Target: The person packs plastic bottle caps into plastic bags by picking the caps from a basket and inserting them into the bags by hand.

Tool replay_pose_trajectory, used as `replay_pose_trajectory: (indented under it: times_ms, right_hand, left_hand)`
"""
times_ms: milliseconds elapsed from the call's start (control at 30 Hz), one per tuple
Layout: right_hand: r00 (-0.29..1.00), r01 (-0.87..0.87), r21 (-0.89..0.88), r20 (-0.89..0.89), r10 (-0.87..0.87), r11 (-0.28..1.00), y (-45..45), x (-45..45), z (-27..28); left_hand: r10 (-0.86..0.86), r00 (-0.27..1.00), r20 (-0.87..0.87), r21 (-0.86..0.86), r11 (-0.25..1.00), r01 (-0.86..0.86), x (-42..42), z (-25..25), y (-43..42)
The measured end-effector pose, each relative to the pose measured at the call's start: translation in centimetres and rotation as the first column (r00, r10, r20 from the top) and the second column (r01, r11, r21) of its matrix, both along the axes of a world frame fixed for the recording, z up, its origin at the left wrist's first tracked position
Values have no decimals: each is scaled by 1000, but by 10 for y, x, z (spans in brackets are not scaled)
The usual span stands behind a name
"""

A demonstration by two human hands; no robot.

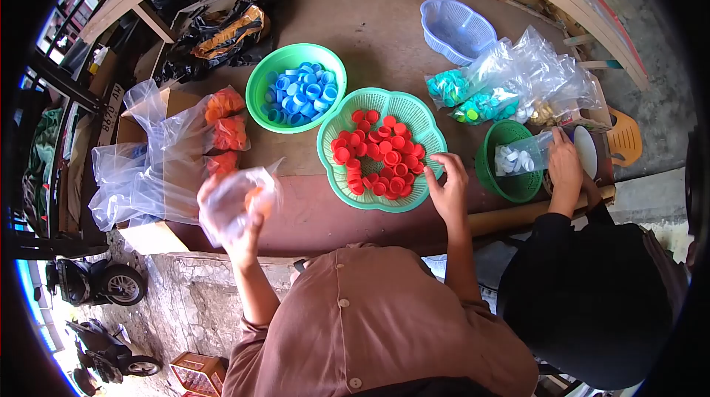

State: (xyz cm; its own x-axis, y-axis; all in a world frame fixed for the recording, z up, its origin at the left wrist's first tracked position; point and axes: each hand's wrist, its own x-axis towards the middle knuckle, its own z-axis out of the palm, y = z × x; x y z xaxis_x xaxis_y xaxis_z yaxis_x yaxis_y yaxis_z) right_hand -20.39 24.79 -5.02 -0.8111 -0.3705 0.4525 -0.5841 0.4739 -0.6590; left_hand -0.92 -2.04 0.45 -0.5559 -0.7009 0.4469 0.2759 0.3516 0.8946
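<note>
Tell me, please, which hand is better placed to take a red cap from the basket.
Probably the right hand: it is at the rim of the basket, near the red caps, seemingly free, while the left hand holds a plastic bag.

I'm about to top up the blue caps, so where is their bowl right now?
In the head view, the bowl of blue caps sits left of centre, just up and left of the scalloped basket of red caps.

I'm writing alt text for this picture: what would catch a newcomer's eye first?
Probably the bright red round plastic caps in the scalloped mint-green plastic basket, front and centre. Next, the blue plastic caps in the round green plastic bowl, just beyond and left.
</note>
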Motion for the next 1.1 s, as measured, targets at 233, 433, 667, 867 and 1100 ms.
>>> replay_pose_trajectory:
  times_ms: [233, 433, 667, 867, 1100]
  right_hand:
    - [611, -233, -479, 605, 510, 846, -57, 34, 6]
    - [318, -274, -759, 508, 801, 590, -115, 71, 0]
    - [357, -117, -691, 641, 679, 714, -105, 73, -24]
    - [514, -94, -619, 640, 571, 780, -107, 73, -40]
    - [996, -75, 180, -26, 80, 981, -54, -3, -51]
  left_hand:
    - [11, 412, -911, 411, 81, 908, -14, -11, -33]
    - [55, 497, -866, 495, -40, 868, -39, -68, -30]
    - [39, 748, -662, 740, 189, 645, -33, -59, -13]
    - [91, 907, -411, 814, 484, 321, -15, -47, -1]
    - [-27, 999, -34, 217, 975, 34, -4, -48, 1]
